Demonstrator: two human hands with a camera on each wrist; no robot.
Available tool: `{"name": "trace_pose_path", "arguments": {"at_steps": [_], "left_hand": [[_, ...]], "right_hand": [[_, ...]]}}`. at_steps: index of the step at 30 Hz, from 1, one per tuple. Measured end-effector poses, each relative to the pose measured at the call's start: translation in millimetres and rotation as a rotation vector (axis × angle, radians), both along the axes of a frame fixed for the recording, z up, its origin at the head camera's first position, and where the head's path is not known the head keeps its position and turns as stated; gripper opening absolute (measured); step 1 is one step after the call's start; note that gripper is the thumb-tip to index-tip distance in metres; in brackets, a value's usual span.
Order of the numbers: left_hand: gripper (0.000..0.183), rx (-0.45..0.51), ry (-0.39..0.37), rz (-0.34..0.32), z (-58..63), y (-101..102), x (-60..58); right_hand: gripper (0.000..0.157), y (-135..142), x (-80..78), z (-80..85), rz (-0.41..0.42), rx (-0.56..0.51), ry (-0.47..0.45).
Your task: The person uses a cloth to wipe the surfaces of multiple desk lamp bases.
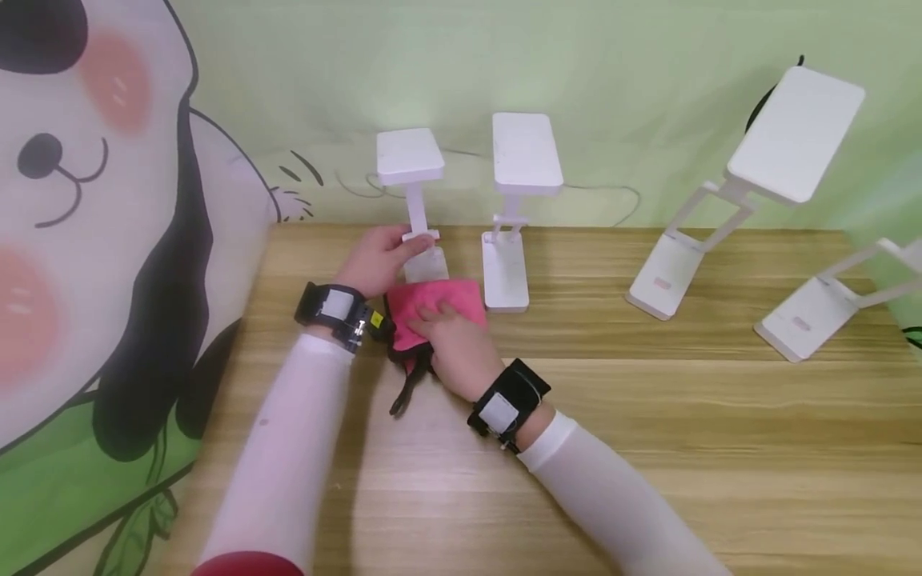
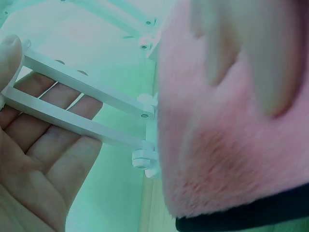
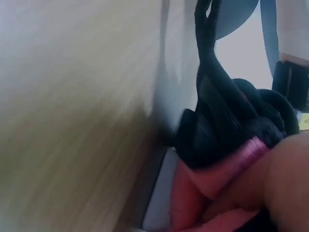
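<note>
A white folding desk lamp (image 1: 410,156) stands at the left of the group. My left hand (image 1: 373,260) holds its jointed arm, with the thumb on one side and the fingers behind the two bars (image 2: 82,87) in the left wrist view. A fluffy pink cloth (image 1: 461,294) with black trim and a black strap (image 1: 405,396) covers the front of the lamp's base (image 1: 426,268). My right hand (image 1: 461,352) rests on the cloth with its fingers extended and spread. In the right wrist view, the cloth's black edging (image 3: 217,130) bunches beside the hand.
A second white lamp (image 1: 506,272) stands close on the right. Farther right are a third lamp (image 1: 795,132) and a partly cut-off fourth (image 1: 807,316). Thin cables (image 1: 605,189) run behind, along the green backdrop (image 1: 461,64). All stand on a wooden table (image 1: 648,480).
</note>
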State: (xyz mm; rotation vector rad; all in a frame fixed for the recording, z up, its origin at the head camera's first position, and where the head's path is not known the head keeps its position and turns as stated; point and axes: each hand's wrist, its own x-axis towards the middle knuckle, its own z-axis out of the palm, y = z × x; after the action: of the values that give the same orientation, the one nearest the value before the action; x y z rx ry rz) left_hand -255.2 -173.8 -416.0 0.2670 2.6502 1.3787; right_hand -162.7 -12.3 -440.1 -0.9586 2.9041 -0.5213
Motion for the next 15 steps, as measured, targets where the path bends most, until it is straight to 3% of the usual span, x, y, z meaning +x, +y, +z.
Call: {"name": "trace_pose_path", "arguments": {"at_steps": [4,10,15], "left_hand": [[0.058,-0.017,0.018,-0.01,0.0,-1,-0.7],[0.05,0.035,-0.003,-0.019,0.0,3,-1.6],[0.047,0.042,0.003,-0.012,-1.8,1,-1.2]], "right_hand": [[0.051,-8,-20.5,-3.3,0.004,-0.027,0.042],[0.045,-15,-52.3,-9.5,-0.029,-0.029,0.111],[0.05,-14,-49.6,-9.7,-0.015,-0.006,0.094]]}}
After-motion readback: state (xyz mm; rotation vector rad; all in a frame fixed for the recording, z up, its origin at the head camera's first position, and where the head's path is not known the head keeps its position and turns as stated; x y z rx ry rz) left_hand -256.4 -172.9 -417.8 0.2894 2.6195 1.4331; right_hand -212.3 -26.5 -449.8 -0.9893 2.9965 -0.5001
